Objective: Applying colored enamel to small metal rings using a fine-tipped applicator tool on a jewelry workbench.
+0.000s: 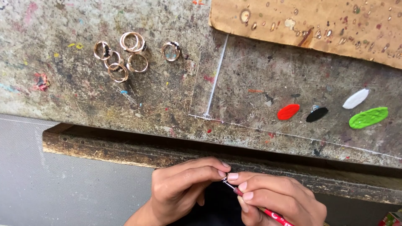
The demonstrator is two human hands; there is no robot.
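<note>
The stained tabletop (125, 100) carries gold rings (121, 56) at eleven o'clock and paint blobs (335, 111) at three. At six, the left hand (180, 188) pinches what seems a small ring (225, 179); the right hand (276, 201) grips a red brush (268, 212), best steadied with fingertips braced together.

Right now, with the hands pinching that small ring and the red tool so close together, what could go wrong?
1. The small ring is held only by fingertips of the left hand; it could slip and drop off the bench edge.
2. The thin red tool in the right hand works right beside the fingers, so its tip may smear or prick them.
3. The wet-looking paint blobs lie open nearby; a sleeve or hand might drag through them.
</note>
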